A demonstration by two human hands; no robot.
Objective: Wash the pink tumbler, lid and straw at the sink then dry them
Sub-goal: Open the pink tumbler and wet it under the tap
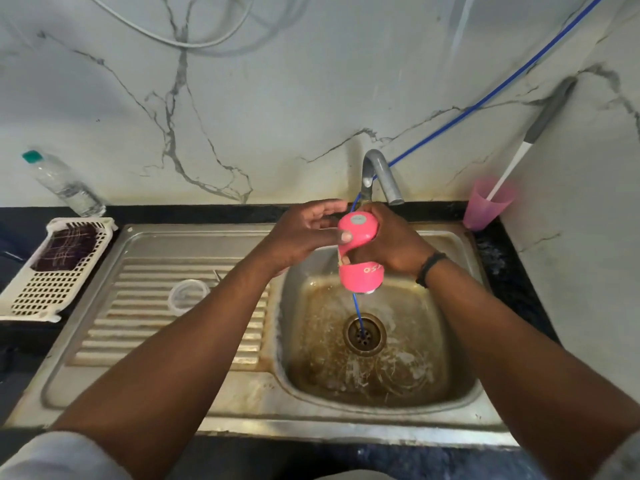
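The pink tumbler [360, 258] is held over the sink basin [415, 382], below the tap [379, 174], with its base end up. My right hand [391, 242] grips it around the middle. My left hand [308, 233] touches its upper part with the thumb, fingers spread. A clear round lid [188, 296] lies on the ribbed draining board [145, 327]. A thin straw-like piece [217, 274] lies just behind the lid. Water runs down past the tumbler.
A blue hose [485, 98] runs from the wall to the tap and down into the drain [364, 335]. A pink cup [486, 204] holding a brush stands at the back right. A white basket [55, 271] with a cloth and a plastic bottle [64, 185] sit at left.
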